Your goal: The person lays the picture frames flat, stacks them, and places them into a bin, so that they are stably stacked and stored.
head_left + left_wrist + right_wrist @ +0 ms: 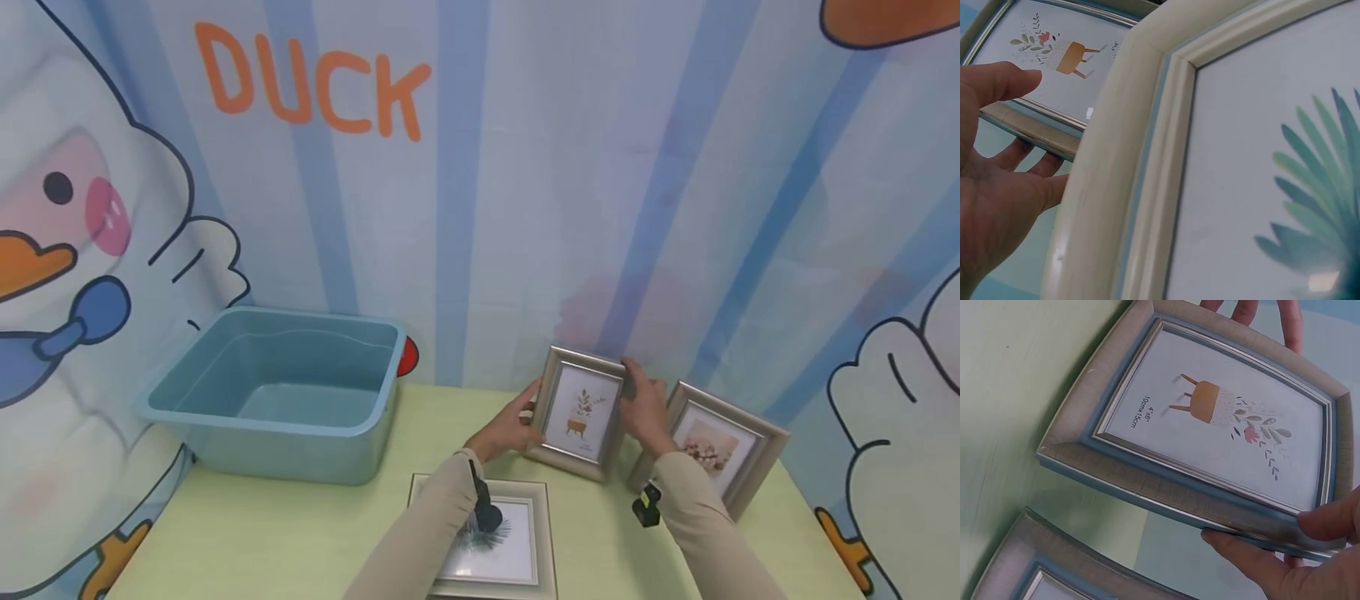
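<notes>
Right of the basin, we find left hand and right hand, half-closed, gripping the potted-plant frame; farther right stands the blossom frame; front-right, a sleeve obstructs the leaf frame.

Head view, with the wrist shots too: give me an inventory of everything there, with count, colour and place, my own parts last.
Plant-picture frame: 1, champagne-silver, between both hands
Blossom-picture frame: 1, champagne-silver, tilted, right of it
Leaf-picture frame: 1, pale cream-silver, near side, partly covered by the left sleeve
Bin: 1, blue-green, table's left
Table: 1, pale yellow-green, underneath
Backdrop: 1, blue-striped with white cartoon figures, behind
"DUCK" lettering: 1 word, orange, backdrop's upper left
Wrist devices: 2, black, one per wrist
Sleeves: 2, beige, both forearms
Hands: 2, bare, left hand and right hand gripping opposite sides of the plant-picture frame
</notes>
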A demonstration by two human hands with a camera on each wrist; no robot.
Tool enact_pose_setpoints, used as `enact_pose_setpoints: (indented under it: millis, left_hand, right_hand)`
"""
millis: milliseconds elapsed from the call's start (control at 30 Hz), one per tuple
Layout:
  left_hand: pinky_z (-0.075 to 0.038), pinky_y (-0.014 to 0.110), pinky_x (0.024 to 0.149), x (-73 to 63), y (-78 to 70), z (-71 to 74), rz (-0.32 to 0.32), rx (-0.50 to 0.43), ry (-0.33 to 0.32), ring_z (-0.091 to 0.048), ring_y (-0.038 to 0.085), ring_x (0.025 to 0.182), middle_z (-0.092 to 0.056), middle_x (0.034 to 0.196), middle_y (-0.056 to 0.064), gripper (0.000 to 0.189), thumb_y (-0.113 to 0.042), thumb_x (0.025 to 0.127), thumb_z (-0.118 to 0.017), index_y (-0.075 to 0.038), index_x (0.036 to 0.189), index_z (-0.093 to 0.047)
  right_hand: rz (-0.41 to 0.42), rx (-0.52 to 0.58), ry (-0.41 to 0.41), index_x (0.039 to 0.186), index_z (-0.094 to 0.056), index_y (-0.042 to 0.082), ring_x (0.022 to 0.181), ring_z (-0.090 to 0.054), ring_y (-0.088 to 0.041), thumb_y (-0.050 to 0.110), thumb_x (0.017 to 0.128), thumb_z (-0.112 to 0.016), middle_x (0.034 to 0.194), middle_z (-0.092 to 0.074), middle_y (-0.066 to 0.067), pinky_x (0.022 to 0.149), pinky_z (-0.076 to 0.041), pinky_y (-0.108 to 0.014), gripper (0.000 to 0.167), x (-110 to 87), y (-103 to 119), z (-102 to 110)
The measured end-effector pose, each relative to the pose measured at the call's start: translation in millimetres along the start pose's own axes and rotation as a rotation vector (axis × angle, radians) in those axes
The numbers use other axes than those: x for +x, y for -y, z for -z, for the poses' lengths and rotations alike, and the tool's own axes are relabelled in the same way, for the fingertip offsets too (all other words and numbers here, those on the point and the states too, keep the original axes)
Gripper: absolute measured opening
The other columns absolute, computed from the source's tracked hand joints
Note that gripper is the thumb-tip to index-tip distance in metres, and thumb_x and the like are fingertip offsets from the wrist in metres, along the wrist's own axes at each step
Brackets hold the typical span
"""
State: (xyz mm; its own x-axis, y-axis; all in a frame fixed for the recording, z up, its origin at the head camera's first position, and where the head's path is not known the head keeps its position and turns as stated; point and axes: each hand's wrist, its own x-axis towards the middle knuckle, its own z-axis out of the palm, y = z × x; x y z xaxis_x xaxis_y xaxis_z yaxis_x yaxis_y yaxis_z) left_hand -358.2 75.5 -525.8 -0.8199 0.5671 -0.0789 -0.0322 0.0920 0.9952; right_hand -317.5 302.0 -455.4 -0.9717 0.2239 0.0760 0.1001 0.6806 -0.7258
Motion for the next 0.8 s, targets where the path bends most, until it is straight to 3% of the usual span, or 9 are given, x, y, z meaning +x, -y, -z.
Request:
enact_pose_setpoints:
  millis: [200, 333, 433, 567, 700, 800]
  left_hand:
    - [-0.057, 0.047, 0.088, -4.1, -10.4, 2.2, -0.024, 0.026, 0.004, -0.048, 0.043, 0.133, -0.038, 0.146, 0.023, 0.101, 0.014, 0.086, -0.063, -0.027, 0.162, -0.010]
    - [-0.057, 0.041, 0.082, -7.8, -21.8, 9.4, -0.034, 0.050, 0.018, -0.046, 0.042, 0.133, -0.037, 0.148, 0.023, 0.100, 0.012, 0.087, -0.063, -0.027, 0.162, -0.010]
    - [-0.055, 0.040, 0.078, -12.1, -32.8, 17.6, -0.033, 0.066, 0.019, -0.046, 0.040, 0.134, -0.037, 0.149, 0.022, 0.100, 0.009, 0.088, -0.065, -0.030, 0.162, -0.010]
    - [-0.057, 0.047, 0.083, -20.2, -48.0, 26.9, -0.026, 0.086, 0.012, -0.048, 0.038, 0.132, -0.038, 0.150, 0.019, 0.099, 0.006, 0.088, -0.065, -0.033, 0.161, -0.011]
    - [-0.057, 0.052, 0.086, -30.8, -62.3, 32.0, -0.023, 0.111, 0.015, -0.050, 0.037, 0.132, -0.038, 0.151, 0.019, 0.099, 0.004, 0.086, -0.065, -0.033, 0.161, -0.012]
    - [-0.057, 0.052, 0.085, -38.8, -70.7, 34.3, -0.026, 0.129, 0.023, -0.049, 0.038, 0.134, -0.038, 0.152, 0.020, 0.100, 0.003, 0.085, -0.066, -0.033, 0.161, -0.012]
  right_hand:
    - [0.070, -0.058, -0.009, 0.156, -0.030, 0.008, 0.114, -0.043, -0.048, -0.009, 0.084, -0.045, 0.134, -0.036, -0.041, 0.091, -0.045, -0.059, 0.075, -3.0, 7.2, 9.1]
    - [0.133, -0.093, -0.032, 0.155, -0.031, 0.006, 0.107, -0.045, -0.047, -0.007, 0.088, -0.045, 0.124, -0.043, -0.039, 0.088, -0.045, -0.058, 0.070, -7.2, 17.7, 18.3]
    - [0.188, -0.110, -0.060, 0.154, -0.032, 0.005, 0.101, -0.046, -0.042, -0.004, 0.091, -0.045, 0.115, -0.048, -0.035, 0.084, -0.044, -0.054, 0.065, -10.3, 26.8, 24.4]
    - [0.203, -0.106, -0.072, 0.155, -0.033, 0.008, 0.095, -0.047, -0.038, -0.002, 0.093, -0.046, 0.113, -0.049, -0.031, 0.078, -0.042, -0.047, 0.064, -15.2, 38.7, 30.2]
    - [0.204, -0.077, -0.067, 0.155, -0.035, 0.010, 0.107, -0.058, -0.047, -0.002, 0.095, -0.048, 0.120, -0.049, -0.031, 0.081, -0.057, -0.045, 0.063, -23.3, 47.0, 35.5]
    - [0.229, 0.016, -0.034, 0.155, -0.034, 0.008, 0.118, -0.057, -0.053, -0.004, 0.097, -0.048, 0.125, -0.046, -0.033, 0.074, -0.063, -0.041, 0.061, -31.0, 51.0, 40.6]
